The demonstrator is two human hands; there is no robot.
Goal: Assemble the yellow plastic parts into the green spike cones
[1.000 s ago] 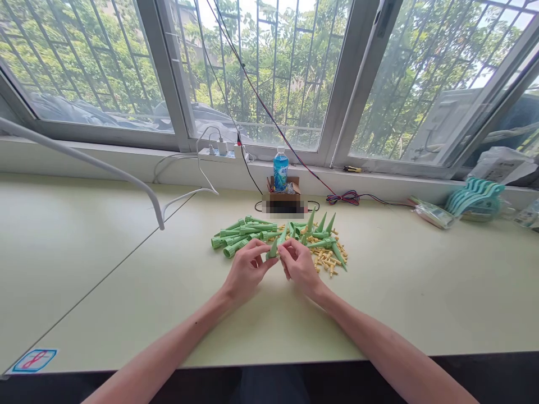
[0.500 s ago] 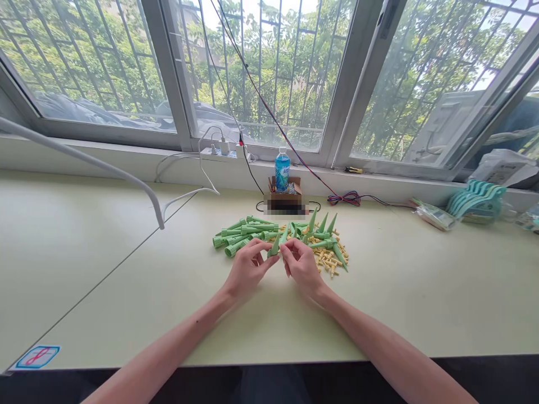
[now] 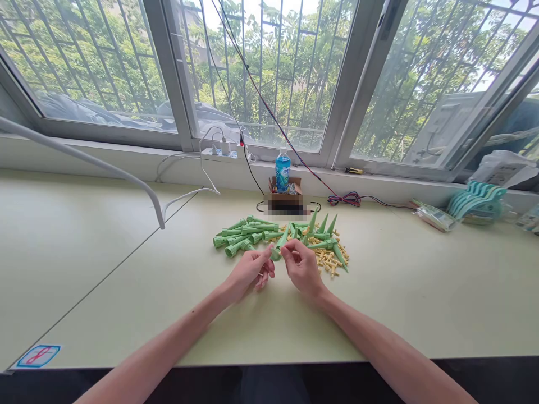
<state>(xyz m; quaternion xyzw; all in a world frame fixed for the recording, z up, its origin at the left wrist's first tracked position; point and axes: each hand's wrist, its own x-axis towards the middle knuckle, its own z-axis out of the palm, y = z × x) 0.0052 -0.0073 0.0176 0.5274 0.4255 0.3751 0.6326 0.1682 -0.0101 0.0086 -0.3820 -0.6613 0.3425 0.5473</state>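
Observation:
Over the table's middle, my left hand (image 3: 251, 270) pinches a small green plastic spike (image 3: 275, 254) by its left side, its other fingers curled below. The spike is slightly blurred and partly covered by fingers. Close on its right, my right hand (image 3: 302, 266) is closed in a pinch; whatever its fingertips hold is too small and hidden to make out. Just behind the hands lies a pile of green hollow spikes (image 3: 236, 238) with wide ribbed ends. On the right side, several green cones (image 3: 323, 224) point upward among small yellow T-shaped plastic pieces (image 3: 332, 262).
Behind the pile stands a small cardboard box (image 3: 295, 184) holding a blue drink bottle (image 3: 282, 171). A white cable (image 3: 126, 171) arches over the table at left. Coiled wires (image 3: 345, 198), a plastic packet (image 3: 435, 216) and teal hangers (image 3: 475, 202) lie along the window side.
My left hand has rotated and lowered a little, its fingers now curling underneath. The upright green spike between my hands has tipped over. My right hand has barely moved.

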